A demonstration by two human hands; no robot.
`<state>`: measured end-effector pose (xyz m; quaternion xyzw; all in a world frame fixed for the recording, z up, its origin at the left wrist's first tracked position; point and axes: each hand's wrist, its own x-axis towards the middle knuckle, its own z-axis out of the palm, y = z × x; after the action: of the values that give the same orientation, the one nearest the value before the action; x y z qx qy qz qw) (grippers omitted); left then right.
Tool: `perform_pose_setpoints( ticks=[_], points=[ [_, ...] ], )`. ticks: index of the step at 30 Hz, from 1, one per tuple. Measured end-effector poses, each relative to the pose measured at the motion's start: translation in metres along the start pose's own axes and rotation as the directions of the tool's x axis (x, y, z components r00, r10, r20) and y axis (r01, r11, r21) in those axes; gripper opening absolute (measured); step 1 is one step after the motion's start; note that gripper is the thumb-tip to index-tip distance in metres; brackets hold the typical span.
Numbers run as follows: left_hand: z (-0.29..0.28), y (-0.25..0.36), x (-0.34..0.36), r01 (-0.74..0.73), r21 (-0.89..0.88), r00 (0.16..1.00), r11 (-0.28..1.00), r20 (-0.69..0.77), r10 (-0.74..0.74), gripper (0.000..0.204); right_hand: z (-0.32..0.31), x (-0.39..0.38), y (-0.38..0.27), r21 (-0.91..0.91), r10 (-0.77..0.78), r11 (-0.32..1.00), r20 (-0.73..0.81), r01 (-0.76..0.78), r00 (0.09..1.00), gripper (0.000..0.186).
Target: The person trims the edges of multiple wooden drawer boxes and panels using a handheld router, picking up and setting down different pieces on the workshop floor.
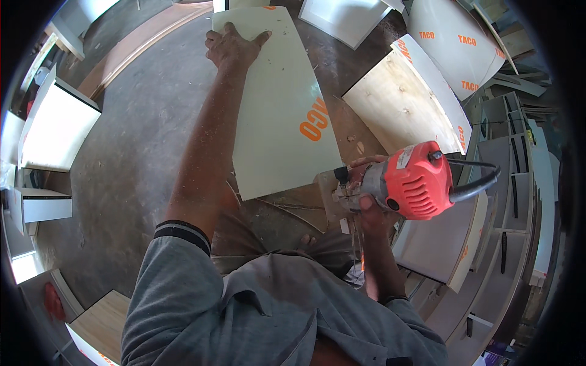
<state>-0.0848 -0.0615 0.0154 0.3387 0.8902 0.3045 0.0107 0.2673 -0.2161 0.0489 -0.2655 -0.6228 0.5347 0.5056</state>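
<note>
A long white board [274,116] with orange print lies in front of me, running away from my body. My left hand [233,50] presses on its far end, thumb spread across the face and fingers bent at the left edge. At the near right corner, my right hand [373,213] grips a red trim router [420,183] lying on its side. The router's base plate [328,196] is against the board's edge; the bit is hidden. A black cord [479,188] loops from the motor's end.
To the right stand a bare wood-faced panel [397,100], a curved white sheet [448,46] and long cabinet frames [513,183]. White box-like pieces [58,125] are at left. Offcut strips [293,213] lie below the board on the grey floor [134,122]. A wood-topped piece [104,323] is at lower left.
</note>
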Motion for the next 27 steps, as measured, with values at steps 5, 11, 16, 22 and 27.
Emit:
perform_pose_setpoints(
  ticks=[5,11,16,22,27],
  points=[
    [0.003,-0.001,0.002,-0.016,0.025,1.0,1.0,-0.021,0.016,0.103,0.004,-0.001,0.005,0.016,0.01,1.0,0.009,-0.01,1.0,0.088],
    [0.004,0.001,0.0,-0.011,0.064,1.0,0.998,-0.007,0.011,0.1,0.012,0.0,0.009,0.063,0.01,0.998,-0.025,-0.009,1.0,0.088],
    [0.002,0.001,0.001,-0.044,0.084,0.998,0.995,0.042,0.04,0.109,0.014,0.007,0.014,0.014,-0.066,0.998,-0.069,0.067,0.995,0.084],
    [0.005,0.001,-0.001,-0.091,0.093,0.996,0.991,-0.012,0.092,0.107,0.012,0.013,0.024,-0.007,-0.091,0.996,-0.043,0.091,0.995,0.084],
    [0.004,0.002,0.0,-0.111,0.06,0.994,0.992,0.031,0.109,0.104,0.016,0.019,0.03,-0.04,-0.172,0.985,-0.083,0.169,0.982,0.084]
  ],
)
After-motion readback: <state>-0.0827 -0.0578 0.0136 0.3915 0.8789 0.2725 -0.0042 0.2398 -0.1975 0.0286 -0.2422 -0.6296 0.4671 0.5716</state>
